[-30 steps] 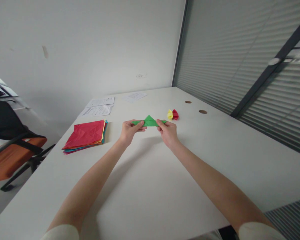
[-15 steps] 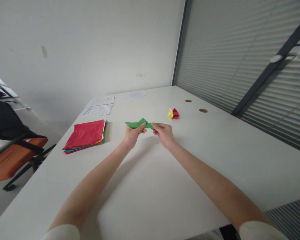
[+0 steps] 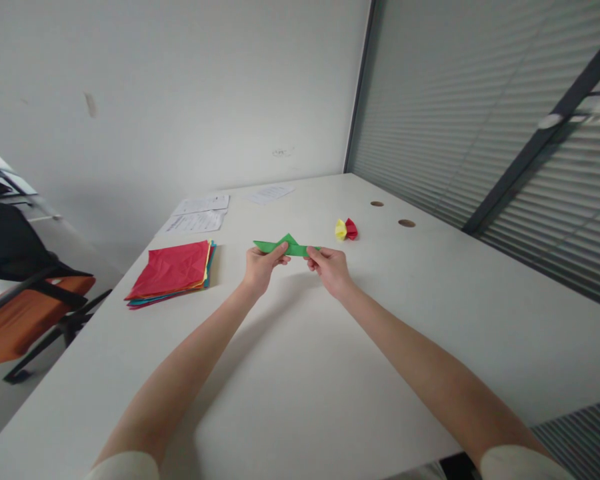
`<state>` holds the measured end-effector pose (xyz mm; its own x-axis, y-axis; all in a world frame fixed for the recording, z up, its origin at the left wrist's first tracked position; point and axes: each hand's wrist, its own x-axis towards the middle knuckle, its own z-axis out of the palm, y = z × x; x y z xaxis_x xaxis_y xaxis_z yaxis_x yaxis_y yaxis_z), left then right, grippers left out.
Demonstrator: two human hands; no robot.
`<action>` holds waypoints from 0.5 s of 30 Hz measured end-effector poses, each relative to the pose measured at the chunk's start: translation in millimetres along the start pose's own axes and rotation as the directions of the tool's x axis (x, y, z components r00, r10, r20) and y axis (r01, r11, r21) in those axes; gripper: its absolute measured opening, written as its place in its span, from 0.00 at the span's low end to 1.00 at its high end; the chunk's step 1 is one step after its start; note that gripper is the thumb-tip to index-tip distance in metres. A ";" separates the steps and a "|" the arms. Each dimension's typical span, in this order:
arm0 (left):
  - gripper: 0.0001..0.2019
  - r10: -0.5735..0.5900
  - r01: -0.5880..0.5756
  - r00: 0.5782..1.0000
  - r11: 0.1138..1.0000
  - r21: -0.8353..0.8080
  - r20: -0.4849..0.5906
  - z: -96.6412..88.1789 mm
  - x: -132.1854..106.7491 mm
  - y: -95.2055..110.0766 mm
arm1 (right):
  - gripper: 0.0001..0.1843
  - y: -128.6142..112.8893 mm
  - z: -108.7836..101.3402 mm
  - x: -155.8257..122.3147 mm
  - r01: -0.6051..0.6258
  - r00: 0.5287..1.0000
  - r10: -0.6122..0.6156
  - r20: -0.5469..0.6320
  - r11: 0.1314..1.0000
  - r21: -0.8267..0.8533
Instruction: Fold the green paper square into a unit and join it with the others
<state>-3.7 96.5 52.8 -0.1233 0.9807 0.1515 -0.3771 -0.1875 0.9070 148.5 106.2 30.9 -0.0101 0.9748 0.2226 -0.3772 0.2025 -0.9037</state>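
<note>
A folded green paper (image 3: 294,247), long and flat with a small peak in its middle, is held just above the white table (image 3: 300,373). My left hand (image 3: 260,265) pinches it near its left half, thumb on top. My right hand (image 3: 330,267) pinches its right end, fingers closed. Both arms reach forward from the near edge of the table.
A stack of coloured paper sheets (image 3: 173,271), red on top, lies to the left. Small yellow and red folded pieces (image 3: 346,229) sit beyond my right hand. White printed papers (image 3: 200,212) lie at the back. An orange chair (image 3: 25,307) stands at the left; blinds run along the right.
The green paper and both hands shifted a little to the left, and the hands came closer together along the strip.
</note>
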 end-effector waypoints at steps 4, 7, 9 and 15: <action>0.14 0.060 -0.061 0.998 0.997 -0.042 -0.026 -0.7 1.6 2.5 | 0.20 -0.2 -0.7 -0.3 -0.021 0.999 0.020 -0.030 1.000 -0.009; 0.15 0.137 -0.137 0.990 0.990 0.011 -0.018 -3.5 4.2 6.9 | 0.19 -4.5 -3.1 0.9 -0.014 0.999 0.020 0.044 0.990 -0.141; 0.16 0.213 -0.214 0.977 0.967 0.137 0.020 -5.4 4.8 10.7 | 0.19 -9.5 -5.5 2.8 0.060 0.997 -0.044 0.063 0.960 -0.275; 0.19 0.205 -0.376 0.908 0.783 0.495 0.365 -1.8 -7.7 23.1 | 0.19 -27.1 -8.3 6.8 0.344 0.929 -0.250 0.274 0.855 -0.387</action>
<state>-13.1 84.6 71.9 0.1460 0.8720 0.4672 0.2053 -0.4887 0.8480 166.3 108.1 53.8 -0.1689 0.8291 0.5329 0.0319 0.5450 -0.8378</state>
